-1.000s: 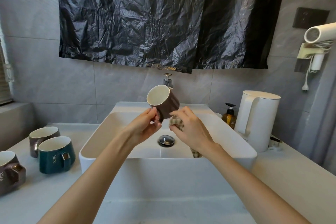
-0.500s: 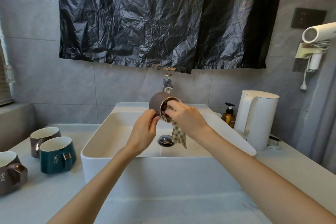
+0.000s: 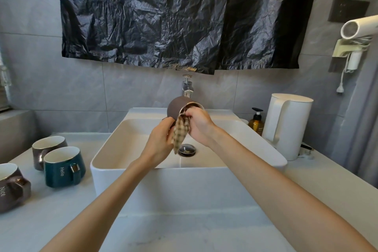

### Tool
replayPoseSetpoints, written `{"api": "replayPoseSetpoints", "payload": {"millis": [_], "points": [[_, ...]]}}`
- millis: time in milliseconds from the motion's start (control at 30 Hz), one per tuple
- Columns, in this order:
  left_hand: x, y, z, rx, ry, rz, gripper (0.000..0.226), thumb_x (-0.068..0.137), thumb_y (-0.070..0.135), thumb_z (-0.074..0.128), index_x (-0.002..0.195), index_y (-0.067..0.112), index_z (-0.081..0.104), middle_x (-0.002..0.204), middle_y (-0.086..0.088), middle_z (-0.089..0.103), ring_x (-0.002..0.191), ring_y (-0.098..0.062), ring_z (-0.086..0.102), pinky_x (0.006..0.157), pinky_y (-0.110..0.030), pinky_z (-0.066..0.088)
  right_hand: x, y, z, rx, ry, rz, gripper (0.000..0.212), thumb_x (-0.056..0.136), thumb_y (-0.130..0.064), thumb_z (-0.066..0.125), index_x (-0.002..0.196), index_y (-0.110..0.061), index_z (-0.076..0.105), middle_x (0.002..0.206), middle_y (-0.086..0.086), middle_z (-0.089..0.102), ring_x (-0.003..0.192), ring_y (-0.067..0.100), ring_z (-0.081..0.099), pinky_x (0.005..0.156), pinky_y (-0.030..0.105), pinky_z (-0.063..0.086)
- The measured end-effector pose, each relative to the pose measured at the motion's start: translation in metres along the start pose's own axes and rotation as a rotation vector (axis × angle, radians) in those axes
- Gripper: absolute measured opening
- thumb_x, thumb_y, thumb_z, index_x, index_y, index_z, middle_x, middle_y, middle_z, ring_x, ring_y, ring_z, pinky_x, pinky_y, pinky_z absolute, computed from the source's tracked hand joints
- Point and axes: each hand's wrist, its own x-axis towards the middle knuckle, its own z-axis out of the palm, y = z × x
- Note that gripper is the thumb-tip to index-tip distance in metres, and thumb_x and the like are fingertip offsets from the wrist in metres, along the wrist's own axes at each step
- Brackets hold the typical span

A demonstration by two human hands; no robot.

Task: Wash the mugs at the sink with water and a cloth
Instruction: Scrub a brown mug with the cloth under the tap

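The brown mug (image 3: 176, 106) is up in the air over the back of the sink (image 3: 143, 168), just below the tap (image 3: 187, 86), tipped on its side so its mouth faces right and a little towards the person. The right hand (image 3: 199, 124) is at that mouth, its fingers curled in and pressing a checked cloth (image 3: 181, 134) into the cup. The loose end of the cloth hangs down between the two hands, above the drain (image 3: 187, 149). The left hand (image 3: 160, 139) comes up from below, wrist bent back, and grips the mug's lower side. Whether it has the handle I cannot tell. The hands sit close together, both forearms reaching out over the front rim of the sink.

On the counter (image 3: 61, 210) to the left stand a teal mug (image 3: 64, 166), a darker mug (image 3: 48, 149) just behind it and a third mug (image 3: 11, 186) at the edge, all upright. To the right are a soap bottle (image 3: 256, 121) and a white kettle (image 3: 288, 125).
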Motion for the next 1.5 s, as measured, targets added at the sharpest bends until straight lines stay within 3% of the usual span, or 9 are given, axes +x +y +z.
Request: {"api": "replayPoseSetpoints", "payload": {"millis": [67, 333, 533, 733, 833, 1067, 1200, 1333, 1500], "points": [[-0.001, 0.003, 0.0, -0.02, 0.005, -0.016, 0.019, 0.091, 0.02, 0.043, 0.079, 0.006, 0.044, 0.074, -0.003, 0.049, 0.067, -0.014, 0.037, 0.06, -0.026, 0.032, -0.003, -0.001, 0.001, -0.119, -0.025, -0.044, 0.023, 0.087, 0.007, 0.033, 0.078, -0.007, 0.048, 0.073, 0.006, 0.047, 0.072, 0.018, 0.047, 0.069, 0.029, 0.042], [-0.001, -0.004, 0.002, 0.126, 0.013, 0.027, 0.013, 0.097, 0.011, 0.044, 0.091, 0.005, 0.053, 0.085, -0.006, 0.057, 0.076, -0.024, 0.047, 0.068, -0.037, 0.04, 0.02, 0.001, -0.042, -2.328, -0.259, -0.83, 0.031, 0.08, -0.011, 0.07, 0.111, -0.012, 0.07, 0.119, 0.008, 0.066, 0.112, 0.027, 0.06, 0.096, 0.034, 0.046], [-0.001, -0.001, 0.003, 0.136, -0.027, 0.067, 0.012, 0.096, 0.01, 0.045, 0.086, 0.005, 0.052, 0.081, 0.0, 0.052, 0.073, -0.02, 0.04, 0.063, -0.031, 0.033, 0.013, 0.011, -0.043, -2.208, -0.273, -0.526, 0.024, 0.092, -0.002, 0.051, 0.114, -0.004, 0.058, 0.116, 0.013, 0.059, 0.105, 0.031, 0.057, 0.088, 0.036, 0.049], [-0.003, -0.001, 0.002, 0.119, -0.136, -0.016, 0.016, 0.089, 0.016, 0.039, 0.078, 0.006, 0.044, 0.074, -0.003, 0.047, 0.068, -0.02, 0.037, 0.062, -0.032, 0.03, 0.006, 0.02, -0.02, -0.133, -0.034, -0.021, 0.039, 0.087, 0.014, 0.027, 0.112, 0.006, 0.056, 0.108, 0.027, 0.06, 0.102, 0.041, 0.058, 0.097, 0.045, 0.046], [-0.002, -0.002, 0.002, 0.135, -0.153, 0.009, 0.031, 0.091, 0.016, 0.036, 0.106, 0.007, 0.062, 0.101, -0.005, 0.063, 0.09, -0.02, 0.055, 0.078, -0.034, 0.044, 0.0, 0.004, -0.019, 0.377, -0.097, 0.115, 0.029, 0.087, 0.01, 0.025, 0.076, -0.004, 0.048, 0.077, 0.011, 0.047, 0.072, 0.024, 0.049, 0.085, 0.033, 0.044], [-0.001, -0.008, 0.003, 0.131, -0.055, -0.085, 0.019, 0.093, 0.003, 0.046, 0.077, 0.014, 0.044, 0.071, 0.008, 0.045, 0.066, -0.013, 0.04, 0.056, -0.018, 0.03, -0.022, 0.01, -0.053, -0.586, -0.021, -0.249, 0.03, 0.088, 0.003, 0.058, 0.112, -0.009, 0.045, 0.102, 0.012, 0.066, 0.091, 0.024, 0.063, 0.069, 0.028, 0.051], [-0.001, 0.0, 0.007, 0.066, -0.076, -0.036, 0.016, 0.098, 0.008, 0.045, 0.083, 0.012, 0.05, 0.072, 0.011, 0.047, 0.069, -0.005, 0.045, 0.06, -0.016, 0.032, -0.024, 0.013, -0.062, -1.281, 0.204, -0.747, 0.017, 0.084, -0.006, 0.063, 0.095, -0.013, 0.052, 0.079, 0.007, 0.066, 0.069, 0.027, 0.059, 0.056, 0.033, 0.042], [-0.001, 0.002, 0.006, 0.014, -0.119, -0.037, 0.013, 0.099, 0.01, 0.046, 0.089, 0.011, 0.055, 0.076, 0.007, 0.055, 0.073, -0.006, 0.05, 0.063, -0.014, 0.036, -0.005, 0.014, -0.068, -1.713, -0.04, -1.145, 0.017, 0.069, 0.001, 0.069, 0.078, -0.013, 0.067, 0.074, 0.004, 0.066, 0.061, 0.026, 0.064, 0.046, 0.025, 0.045], [-0.001, -0.004, 0.002, -0.001, -0.186, -0.102, 0.017, 0.1, 0.014, 0.046, 0.093, 0.001, 0.054, 0.071, 0.002, 0.051, 0.064, -0.015, 0.042, 0.059, -0.023, 0.035, 0.015, 0.005, -0.064, -2.288, -0.231, -1.379, 0.026, 0.072, -0.009, 0.067, 0.097, -0.012, 0.074, 0.099, 0.005, 0.072, 0.094, 0.022, 0.068, 0.092, 0.032, 0.051]]}}
